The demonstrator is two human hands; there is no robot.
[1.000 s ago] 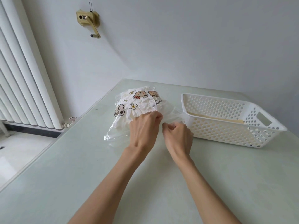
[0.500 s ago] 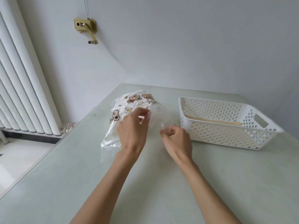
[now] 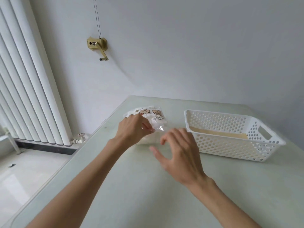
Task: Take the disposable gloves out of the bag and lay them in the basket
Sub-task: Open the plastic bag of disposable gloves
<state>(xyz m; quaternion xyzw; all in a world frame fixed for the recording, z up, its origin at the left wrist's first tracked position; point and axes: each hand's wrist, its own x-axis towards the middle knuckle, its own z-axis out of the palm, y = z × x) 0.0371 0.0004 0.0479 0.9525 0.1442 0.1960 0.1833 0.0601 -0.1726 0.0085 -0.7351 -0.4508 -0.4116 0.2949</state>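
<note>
Left hand point(image 3: 131, 129) pinches the near edge of the bag point(image 3: 148, 120) of gloves on the table, while the right hand point(image 3: 179, 155), fingers spread and holding nothing, hovers just nearer, basket point(image 3: 269, 142) off to its right

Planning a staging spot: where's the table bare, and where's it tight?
Bare: the near table between the forearms and its front edge, and the far strip behind the basket. Tight: the gap between bag and basket, where both hands work.
</note>
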